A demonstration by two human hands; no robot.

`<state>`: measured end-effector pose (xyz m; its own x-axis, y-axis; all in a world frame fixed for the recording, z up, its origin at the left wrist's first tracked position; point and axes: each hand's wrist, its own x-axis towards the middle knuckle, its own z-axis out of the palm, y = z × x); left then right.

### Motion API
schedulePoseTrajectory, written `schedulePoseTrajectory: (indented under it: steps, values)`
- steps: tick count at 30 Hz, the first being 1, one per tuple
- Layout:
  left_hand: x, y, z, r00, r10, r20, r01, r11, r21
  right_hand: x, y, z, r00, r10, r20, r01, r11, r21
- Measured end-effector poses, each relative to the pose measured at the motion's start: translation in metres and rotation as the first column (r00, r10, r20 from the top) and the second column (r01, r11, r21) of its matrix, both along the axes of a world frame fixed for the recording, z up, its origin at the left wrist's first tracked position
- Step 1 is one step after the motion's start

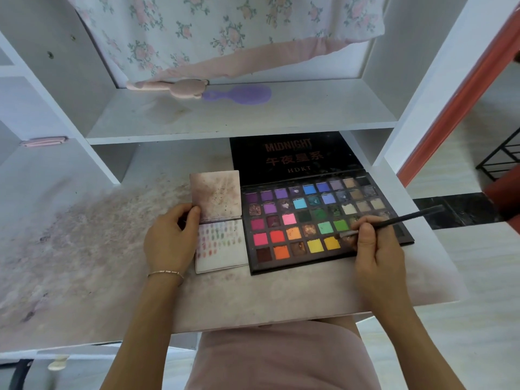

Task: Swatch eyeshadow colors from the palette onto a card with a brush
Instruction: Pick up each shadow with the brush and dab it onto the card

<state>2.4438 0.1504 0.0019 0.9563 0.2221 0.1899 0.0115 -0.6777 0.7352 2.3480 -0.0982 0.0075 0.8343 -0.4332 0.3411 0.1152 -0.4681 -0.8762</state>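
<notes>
- At the far left edge of the frame, a flat pink object (45,142) lay on a side ledge of the white shelf unit (242,130).
- Left of centre, the left hand (170,240) rested on the stained desk (84,249), its forearm coming up from the bottom edge and a thin bracelet (166,274) on the wrist. The thumb and curled fingers pinched the left edge of the card (222,243) at its fold.
- The card lay open just left of the palette, touching or nearly touching it. Its upper leaf was smudged brownish-pink; its lower leaf carried rows of small colour swatches.
- In the upper middle, on the shelf, a pink bear-shaped brush (168,87) lay beside a purple hairbrush (239,94), under a hanging floral cloth (225,32).
- At centre right, the palette (323,220) lay open on the desk, its black lid tipped back under the shelf. Its wells held purples and blues along the top, beiges at the upper right, pinks, greens, oranges and yellows lower down; several pans looked worn.
- At the right, the right hand (374,243) gripped the brush (394,220) like a pen, fingers curled round the dark handle near the ferrule. The handle slanted up to the right; the bristle end reached left of the fingertips, over the lower-right pans next to the yellow ones. Whether the bristles touched the powder could not be told.
</notes>
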Motion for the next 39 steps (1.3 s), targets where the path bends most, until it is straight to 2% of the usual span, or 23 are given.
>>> schedulePoseTrajectory:
  steps: [14,33,39]
  values:
    - [-0.0005,-0.0021,0.0006,1.0,0.0,0.01,0.0,1.0,0.014,0.0044,-0.0005,-0.0023,0.99,0.046,-0.136,-0.068,0.983,-0.169]
    - [-0.0012,-0.0017,0.0005,1.0,0.011,0.005,-0.011,1.0,0.006,0.0036,-0.0017,-0.0041,0.983,0.032,-0.181,-0.06,0.986,-0.152]
    - [-0.0016,-0.0018,0.0007,1.0,0.01,0.007,-0.01,1.0,0.002,0.0014,0.0023,0.0025,0.992,0.039,-0.12,-0.053,0.992,-0.115]
